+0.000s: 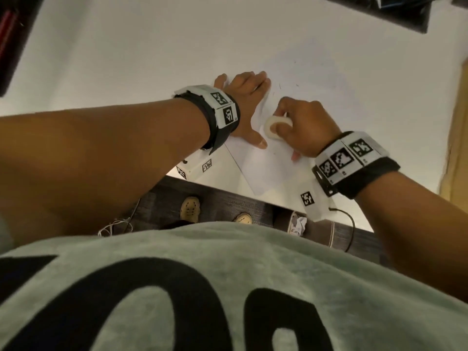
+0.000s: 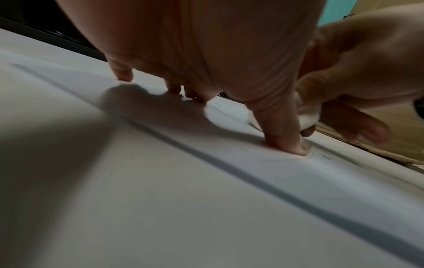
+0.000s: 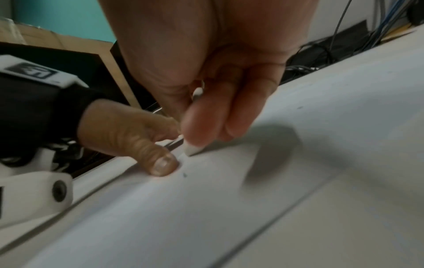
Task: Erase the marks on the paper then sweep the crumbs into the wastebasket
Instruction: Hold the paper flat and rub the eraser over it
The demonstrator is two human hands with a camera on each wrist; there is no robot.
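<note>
Two hands work: left hand pressed flat, fingers spread, on one white paper; right hand grips one rounded white eraser, seemingly touching the sheet.

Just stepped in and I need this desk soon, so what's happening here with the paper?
A person is erasing marks on a sheet of paper lying on the white table. The left hand lies flat with spread fingers, pinning the sheet down. The right hand grips a white eraser and presses it on the paper beside the left thumb. A few small dark specks lie further up the sheet. The wastebasket stands on the floor by the table edge, crumpled paper inside; nothing shows sweeping has begun.
</note>
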